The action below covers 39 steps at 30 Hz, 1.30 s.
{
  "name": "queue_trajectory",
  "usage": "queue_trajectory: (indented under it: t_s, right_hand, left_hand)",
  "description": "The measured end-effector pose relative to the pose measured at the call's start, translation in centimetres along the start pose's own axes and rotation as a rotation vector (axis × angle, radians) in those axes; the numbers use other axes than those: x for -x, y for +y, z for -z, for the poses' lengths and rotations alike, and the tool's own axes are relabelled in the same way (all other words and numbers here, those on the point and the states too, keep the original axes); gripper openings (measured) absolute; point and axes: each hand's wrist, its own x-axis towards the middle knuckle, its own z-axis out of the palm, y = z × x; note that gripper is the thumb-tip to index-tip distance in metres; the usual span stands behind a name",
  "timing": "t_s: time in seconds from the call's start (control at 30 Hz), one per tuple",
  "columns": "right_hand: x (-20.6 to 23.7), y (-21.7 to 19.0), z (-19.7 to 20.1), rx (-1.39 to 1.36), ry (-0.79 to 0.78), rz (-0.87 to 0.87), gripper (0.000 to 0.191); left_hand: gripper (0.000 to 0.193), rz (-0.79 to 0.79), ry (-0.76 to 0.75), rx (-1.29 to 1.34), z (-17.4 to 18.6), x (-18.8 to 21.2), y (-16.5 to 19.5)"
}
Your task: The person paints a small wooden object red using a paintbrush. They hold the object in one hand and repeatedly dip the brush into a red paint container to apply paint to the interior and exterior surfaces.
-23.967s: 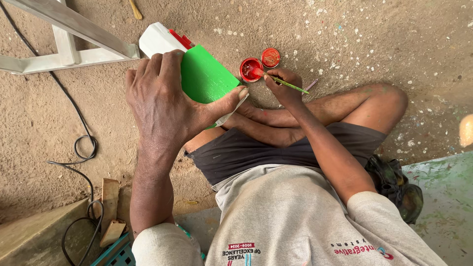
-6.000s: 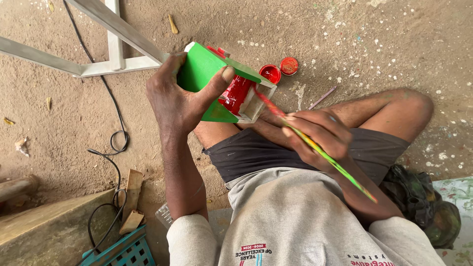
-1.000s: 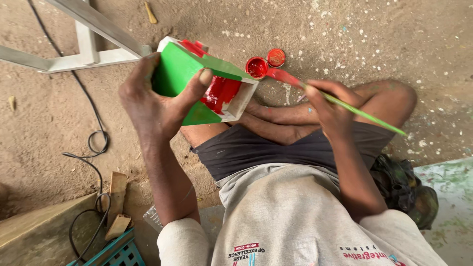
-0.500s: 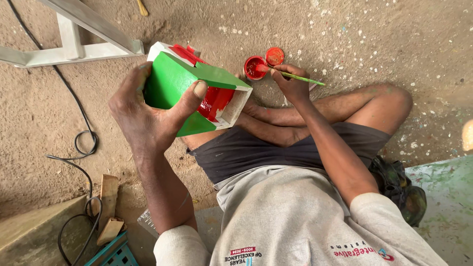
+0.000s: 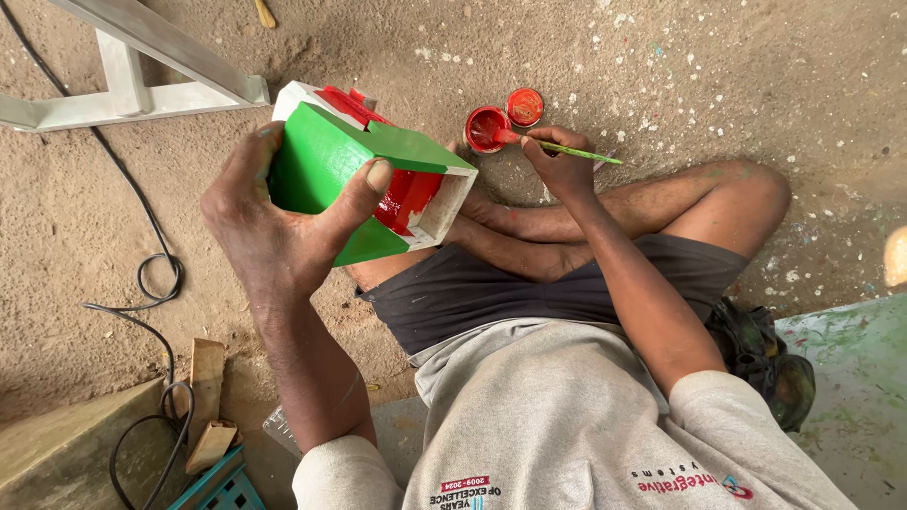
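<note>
Presently I record the left hand (image 5: 274,236) clamped around a small green box (image 5: 364,184), thumb across its near face and fingers wrapped behind, so the grip is closed on the box. It is held raised above the lap and tilted with its open end toward the right, which exposes the red-painted interior (image 5: 408,196) and keeps wet surfaces away from the fingers, in my judgement. White unpainted edges show at the mouth and at the far top corner.

The right hand (image 5: 559,162) is closed on a thin green-handled brush (image 5: 567,150) in a pinch, its tip lowered into the open pot of red paint (image 5: 487,128). That pot stands on the sandy floor (image 5: 718,66) just beyond the crossed legs, with its red lid (image 5: 525,107) lying beside it, touching or nearly so; I cannot tell which. Both sit within easy reach of the brush hand.

Toward the floor's upper left corner lies a white-painted frame (image 5: 142,85). A black cable (image 5: 156,302) loops along the left edge, near wood offcuts (image 5: 206,397) at the lower left.
</note>
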Motion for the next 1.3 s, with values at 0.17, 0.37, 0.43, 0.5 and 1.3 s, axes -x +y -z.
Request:
queue_trajectory:
  t_s: [0.17,0.37,0.43,0.5,1.3]
  right_hand:
    - [0.7,0.2,1.1,0.002,0.031,0.018,0.023]
    - [1.0,-0.6,2.0,-0.023,0.056,0.022,0.020]
    - [1.0,-0.7,2.0,-0.022,0.038,0.035,0.020]
    - [0.9,-0.7,2.0,-0.026,0.016,0.011,0.020]
    - [9.6,-7.4,11.1,-0.584,-0.322,0.352,0.020]
  left_hand:
    - [0.068,0.012,-0.010,0.005,-0.1,-0.1,0.1]
    - [0.067,-0.020,-0.005,0.032,0.0,0.0,0.5]
    - [0.067,0.003,-0.014,0.022,-0.1,0.0,0.7]
    - [0.068,-0.004,-0.017,0.024,-0.1,-0.1,0.9]
    - [0.075,-0.136,-0.121,0.005,0.5,-0.2,3.5]
